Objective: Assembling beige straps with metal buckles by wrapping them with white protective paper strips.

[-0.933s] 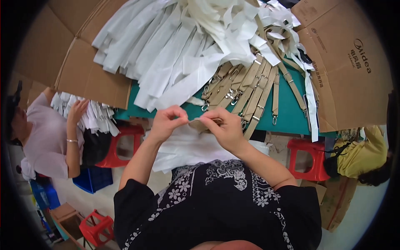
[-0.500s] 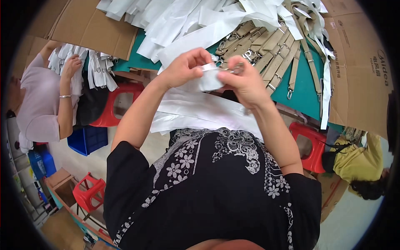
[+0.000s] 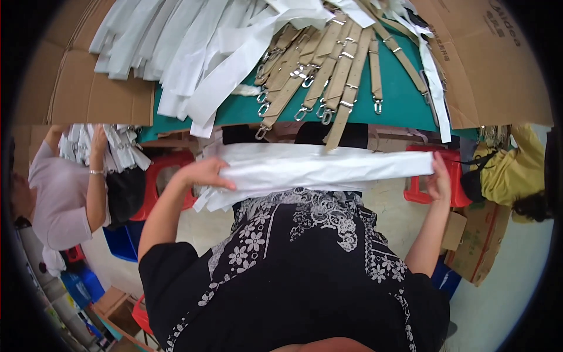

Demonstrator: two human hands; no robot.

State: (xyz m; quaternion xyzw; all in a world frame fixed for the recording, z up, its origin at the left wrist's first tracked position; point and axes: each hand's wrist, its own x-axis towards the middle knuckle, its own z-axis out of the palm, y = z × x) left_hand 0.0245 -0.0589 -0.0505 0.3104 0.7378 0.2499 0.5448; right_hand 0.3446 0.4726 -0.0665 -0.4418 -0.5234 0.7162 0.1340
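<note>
A long white strip [image 3: 328, 167] lies stretched level across my lap, over several other white strips [image 3: 214, 200]. My right hand [image 3: 438, 179] pinches its right end, thumb and fingertips at the edge. At the left end, my left hand [image 3: 208, 173] curves round the strip with thumb and fingers on either side. Just beyond, tan straps [image 3: 319, 67] with metal buckles and clasps fan out on the green table [image 3: 404, 117]. One strap's tip hangs over the table edge close to the white strip.
More white strips [image 3: 170, 47] are heaped on the table's far left. Cardboard [image 3: 111, 88] [image 3: 487, 76] stands at both sides. Red stools [image 3: 158, 179] [image 3: 410, 193] flank me. A person in a pale top [image 3: 64, 188] works at left; another in yellow [image 3: 516, 167] is at right.
My hands were together over the table edge, on a folded white piece and a metal clasp. They have moved apart and nearer my body, with a white strip drawn out between them.
</note>
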